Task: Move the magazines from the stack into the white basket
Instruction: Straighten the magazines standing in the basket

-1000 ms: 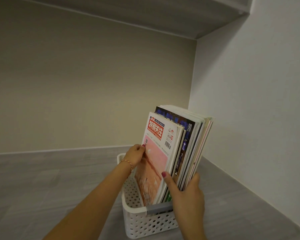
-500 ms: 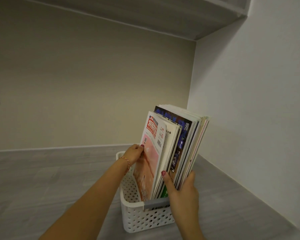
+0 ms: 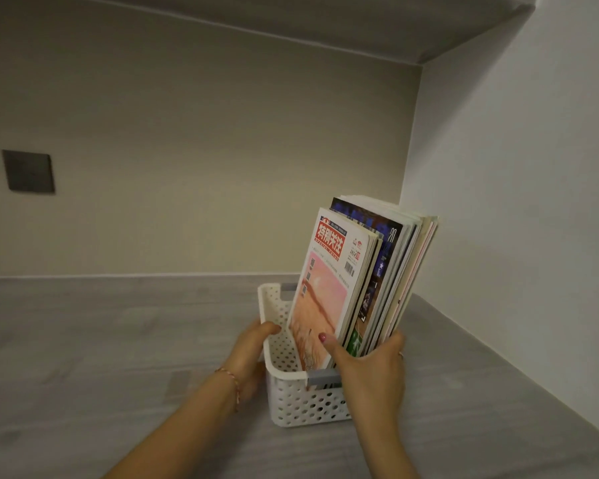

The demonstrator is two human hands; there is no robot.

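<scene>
Several magazines (image 3: pixel 367 281) stand upright in a white perforated basket (image 3: pixel 301 399) on a grey counter, leaning to the right. The front one has a pink cover with a red title block. My right hand (image 3: pixel 370 371) grips the lower edges of the magazines, thumb on the pink cover and fingers behind the pile. My left hand (image 3: pixel 249 354) holds the basket's left wall, with its thumb over the rim. The basket's right side is hidden behind my right hand and the magazines.
The basket sits near the right back corner of the grey counter (image 3: pixel 101 357), close to the white side wall (image 3: pixel 519 236). A shelf (image 3: pixel 325 19) runs overhead. A dark square plate (image 3: pixel 28 171) is fixed on the back wall at the left.
My left hand has dropped from the pink cover's left edge down to the basket's left wall. The front magazine now leans back against the others. My right hand keeps its grip.
</scene>
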